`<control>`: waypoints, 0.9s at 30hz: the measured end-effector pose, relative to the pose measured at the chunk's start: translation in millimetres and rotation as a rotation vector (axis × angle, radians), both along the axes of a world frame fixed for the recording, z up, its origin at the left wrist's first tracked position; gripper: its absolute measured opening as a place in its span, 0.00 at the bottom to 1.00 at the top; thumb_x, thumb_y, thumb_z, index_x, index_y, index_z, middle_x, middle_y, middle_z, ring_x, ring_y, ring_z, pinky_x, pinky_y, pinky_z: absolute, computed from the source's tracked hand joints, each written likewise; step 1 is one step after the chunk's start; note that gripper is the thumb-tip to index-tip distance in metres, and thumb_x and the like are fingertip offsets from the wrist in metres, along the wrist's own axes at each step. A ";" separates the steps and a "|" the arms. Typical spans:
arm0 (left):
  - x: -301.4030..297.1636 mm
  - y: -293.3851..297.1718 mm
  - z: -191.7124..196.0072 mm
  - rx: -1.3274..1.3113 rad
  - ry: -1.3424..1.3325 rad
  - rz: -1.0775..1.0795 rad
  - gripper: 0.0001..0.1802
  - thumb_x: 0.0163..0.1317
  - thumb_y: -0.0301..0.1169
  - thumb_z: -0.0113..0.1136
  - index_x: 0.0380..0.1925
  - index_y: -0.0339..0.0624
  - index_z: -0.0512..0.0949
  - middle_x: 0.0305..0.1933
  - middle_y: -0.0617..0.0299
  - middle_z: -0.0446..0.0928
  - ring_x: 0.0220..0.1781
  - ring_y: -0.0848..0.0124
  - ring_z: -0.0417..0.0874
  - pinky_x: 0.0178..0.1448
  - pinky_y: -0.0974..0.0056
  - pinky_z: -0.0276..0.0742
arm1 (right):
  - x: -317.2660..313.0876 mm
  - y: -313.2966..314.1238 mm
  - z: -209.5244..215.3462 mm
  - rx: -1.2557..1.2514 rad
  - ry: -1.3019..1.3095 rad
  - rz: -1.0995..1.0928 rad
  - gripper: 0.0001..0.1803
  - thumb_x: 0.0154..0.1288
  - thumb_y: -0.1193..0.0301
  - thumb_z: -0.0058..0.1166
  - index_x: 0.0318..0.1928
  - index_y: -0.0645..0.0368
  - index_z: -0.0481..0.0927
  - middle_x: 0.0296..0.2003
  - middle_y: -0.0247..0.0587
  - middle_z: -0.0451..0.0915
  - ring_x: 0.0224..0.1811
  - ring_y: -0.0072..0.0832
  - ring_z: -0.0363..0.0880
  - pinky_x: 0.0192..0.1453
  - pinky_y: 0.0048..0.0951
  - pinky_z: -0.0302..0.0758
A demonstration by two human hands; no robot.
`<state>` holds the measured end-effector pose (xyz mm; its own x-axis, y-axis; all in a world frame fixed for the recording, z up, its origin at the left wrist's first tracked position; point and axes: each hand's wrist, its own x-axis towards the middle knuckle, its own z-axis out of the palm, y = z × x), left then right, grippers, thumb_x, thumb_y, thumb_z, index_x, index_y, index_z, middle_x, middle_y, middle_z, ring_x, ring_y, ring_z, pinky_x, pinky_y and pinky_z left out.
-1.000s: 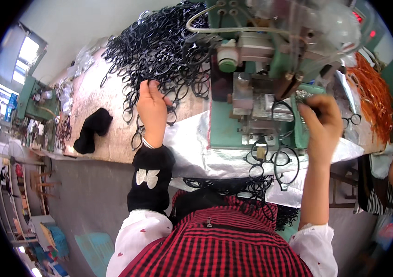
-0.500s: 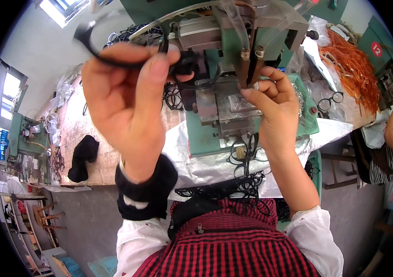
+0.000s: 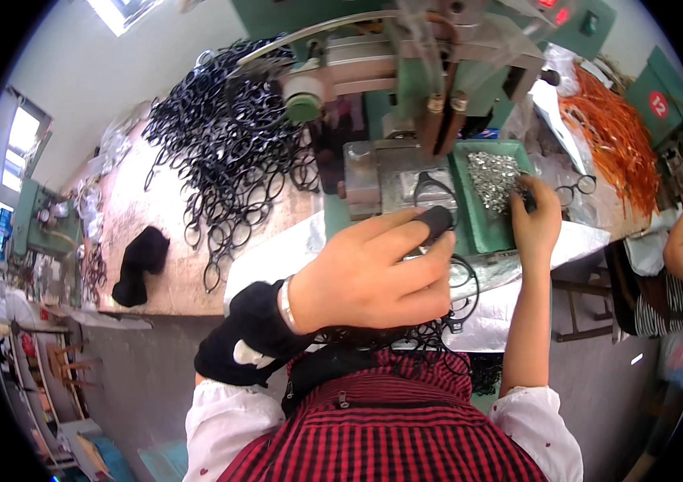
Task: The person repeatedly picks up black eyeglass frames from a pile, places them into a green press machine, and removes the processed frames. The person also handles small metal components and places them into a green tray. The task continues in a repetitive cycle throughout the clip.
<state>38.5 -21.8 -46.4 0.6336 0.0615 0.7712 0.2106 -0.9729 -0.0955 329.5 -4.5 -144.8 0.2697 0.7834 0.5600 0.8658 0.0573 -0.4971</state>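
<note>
My left hand (image 3: 377, 269) is closed on a black eyeglass frame (image 3: 472, 299), held in front of the machine's metal work block. One round rim (image 3: 417, 193) of it shows above my fingers, over the block, and another below them; the rest is hidden by my hand. My right hand (image 3: 540, 215) reaches into a green tray (image 3: 482, 243) of small silvery metal parts (image 3: 492, 177). Its thumb and fingers are curled together at the parts, and what they pinch is too small to make out. Above the block hang two brown metal arms (image 3: 443, 128) of the green machine (image 3: 510, 76).
A big heap of black eyeglass frames (image 3: 229, 145) covers the table's left. More frames (image 3: 405, 331) lie by my lap. A black cloth sleeve (image 3: 142, 265) rests at left. At right are orange strips (image 3: 614, 128), a loose pair of glasses (image 3: 578, 189) and a person in stripes (image 3: 650, 281).
My left hand has come down from beside the machine head to before the work block with the black frame. My right hand has left the brown arms and moved right into the parts tray.
</note>
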 end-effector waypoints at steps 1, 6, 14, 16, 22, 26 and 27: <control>-0.7 1.8 0.2 0.003 0.005 -0.003 0.11 0.44 0.24 0.71 0.26 0.42 0.77 0.45 0.57 0.81 0.36 0.62 0.82 0.43 0.57 0.88 | -4.9 -3.2 -0.1 -0.007 0.071 0.049 0.12 0.56 0.75 0.62 0.43 0.60 0.84 0.45 0.49 0.83 0.51 0.44 0.79 0.57 0.38 0.73; -7.2 -0.9 -5.4 -0.054 -0.017 0.004 0.10 0.46 0.25 0.70 0.29 0.40 0.78 0.45 0.56 0.81 0.39 0.61 0.83 0.48 0.55 0.87 | -28.5 11.0 17.5 -0.008 -0.251 0.041 0.11 0.55 0.71 0.64 0.41 0.57 0.86 0.53 0.52 0.80 0.62 0.48 0.74 0.64 0.43 0.71; -39.4 -49.4 -84.7 -0.436 -0.554 0.594 0.19 0.55 0.19 0.65 0.49 0.35 0.77 0.52 0.47 0.80 0.53 0.52 0.81 0.62 0.53 0.73 | -26.1 18.6 -16.3 0.031 -0.120 0.017 0.07 0.57 0.70 0.63 0.36 0.58 0.84 0.52 0.49 0.81 0.59 0.47 0.76 0.63 0.43 0.70; -60.3 -19.3 -96.4 -0.650 -0.698 0.765 0.22 0.60 0.23 0.63 0.55 0.36 0.74 0.58 0.52 0.74 0.62 0.59 0.74 0.66 0.58 0.69 | -24.5 16.4 -9.1 0.035 -0.050 0.058 0.06 0.61 0.71 0.61 0.37 0.59 0.84 0.47 0.47 0.83 0.52 0.46 0.79 0.58 0.39 0.73; -117.2 58.8 -104.5 -0.399 -0.323 1.110 0.18 0.51 0.24 0.65 0.44 0.40 0.79 0.58 0.51 0.75 0.62 0.50 0.71 0.67 0.54 0.65 | -27.7 19.3 -3.0 0.051 0.321 0.152 0.09 0.66 0.74 0.57 0.44 0.62 0.85 0.39 0.42 0.87 0.40 0.28 0.83 0.46 0.28 0.76; -153.6 93.4 -138.7 -0.211 0.378 1.429 0.15 0.46 0.31 0.66 0.38 0.46 0.84 0.53 0.53 0.77 0.56 0.52 0.74 0.60 0.55 0.73 | -45.3 22.9 0.7 0.045 0.515 0.199 0.09 0.67 0.73 0.58 0.44 0.64 0.85 0.38 0.36 0.86 0.40 0.18 0.80 0.47 0.21 0.74; -166.7 101.4 -134.9 -0.297 0.396 1.398 0.11 0.48 0.32 0.65 0.33 0.46 0.84 0.49 0.55 0.79 0.52 0.54 0.76 0.54 0.54 0.75 | -44.9 23.9 -0.6 0.042 0.524 0.200 0.09 0.67 0.74 0.60 0.45 0.64 0.86 0.37 0.34 0.86 0.39 0.16 0.79 0.47 0.19 0.73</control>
